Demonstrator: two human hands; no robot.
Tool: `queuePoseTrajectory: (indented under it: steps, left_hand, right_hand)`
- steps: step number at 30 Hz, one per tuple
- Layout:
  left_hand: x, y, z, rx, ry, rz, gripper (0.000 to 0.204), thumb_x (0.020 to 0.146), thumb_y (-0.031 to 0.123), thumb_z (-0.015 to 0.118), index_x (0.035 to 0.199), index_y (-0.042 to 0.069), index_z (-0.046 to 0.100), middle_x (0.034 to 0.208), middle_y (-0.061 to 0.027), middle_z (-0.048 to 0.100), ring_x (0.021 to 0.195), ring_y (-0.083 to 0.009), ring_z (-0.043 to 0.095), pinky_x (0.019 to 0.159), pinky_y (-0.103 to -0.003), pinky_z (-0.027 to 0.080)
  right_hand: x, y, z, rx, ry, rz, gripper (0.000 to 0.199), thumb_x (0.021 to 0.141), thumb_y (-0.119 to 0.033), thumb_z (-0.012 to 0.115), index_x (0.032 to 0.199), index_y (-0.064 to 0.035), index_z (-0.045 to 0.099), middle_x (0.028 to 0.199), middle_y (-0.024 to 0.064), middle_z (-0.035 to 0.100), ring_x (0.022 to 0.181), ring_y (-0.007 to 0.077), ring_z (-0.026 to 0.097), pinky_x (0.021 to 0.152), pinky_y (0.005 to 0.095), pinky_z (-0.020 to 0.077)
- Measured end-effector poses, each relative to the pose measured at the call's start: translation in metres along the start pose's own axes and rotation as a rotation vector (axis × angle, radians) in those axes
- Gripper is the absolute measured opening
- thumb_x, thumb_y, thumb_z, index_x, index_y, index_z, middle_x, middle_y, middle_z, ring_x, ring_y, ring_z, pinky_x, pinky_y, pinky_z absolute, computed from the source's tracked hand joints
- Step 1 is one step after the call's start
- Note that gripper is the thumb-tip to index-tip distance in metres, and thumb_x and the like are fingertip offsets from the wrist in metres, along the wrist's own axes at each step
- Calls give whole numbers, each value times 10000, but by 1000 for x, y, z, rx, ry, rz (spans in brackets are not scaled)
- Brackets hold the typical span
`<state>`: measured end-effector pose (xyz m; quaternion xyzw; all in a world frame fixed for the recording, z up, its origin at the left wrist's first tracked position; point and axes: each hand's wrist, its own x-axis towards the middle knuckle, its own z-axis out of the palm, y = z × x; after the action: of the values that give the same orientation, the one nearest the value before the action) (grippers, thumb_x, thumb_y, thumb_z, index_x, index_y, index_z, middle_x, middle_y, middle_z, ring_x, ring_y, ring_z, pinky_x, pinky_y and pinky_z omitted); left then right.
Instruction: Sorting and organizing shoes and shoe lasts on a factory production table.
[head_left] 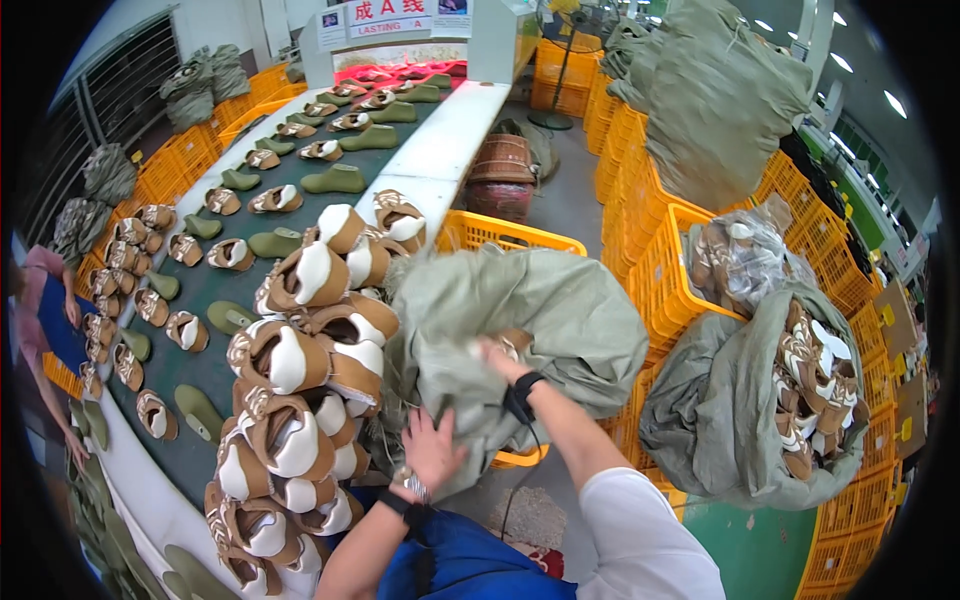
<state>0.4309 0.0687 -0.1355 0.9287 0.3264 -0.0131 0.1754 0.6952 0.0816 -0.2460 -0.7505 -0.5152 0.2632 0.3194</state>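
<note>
A large grey-green woven sack [575, 295] bulges over an orange crate [510, 232] directly in front of me. My left hand [432, 455] lies on the sack's near left side with its fingers spread, holding nothing. Over the middle of the sack is my right hand [497, 357], smeared by motion, so its grip does not show. Beside its fingers a bit of a brown and white shoe upper [517, 341] peeps out of the sack's folds. Left of the sack rises a tall pile of brown and white shoe uppers [285, 360], close to my left hand.
A green conveyor belt [215, 285] carries rows of uppers and green shoe lasts [335, 180]. To the right an open sack [700, 420] of uppers leans by stacked orange crates [665, 265]. A co-worker [50, 310] stands across the belt. A fan [560, 70] stands behind.
</note>
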Motion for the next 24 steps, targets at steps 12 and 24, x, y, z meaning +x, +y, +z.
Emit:
queuePoseTrajectory:
  steps: [12,24]
  left_hand:
    - [-160,-21,-131,-685,-254,311,513,826,263,642,1258,42,476,1094,-150,608,962,-289,602,766,-325,478]
    - [-218,-31,-161,-1102,481,64,961,687,166,788,1415,58,170,1400,-191,290,1253,-316,366,955,-397,400]
  right_hand:
    - [-144,-154,-105,-217,204,-165,357,662,-126,693,997,-69,585,913,169,621,903,365,553,809,402,434]
    - [-219,-360,-38,-81,91,-927,382,653,16,630,1028,-44,596,914,99,539,943,294,513,834,391,423]
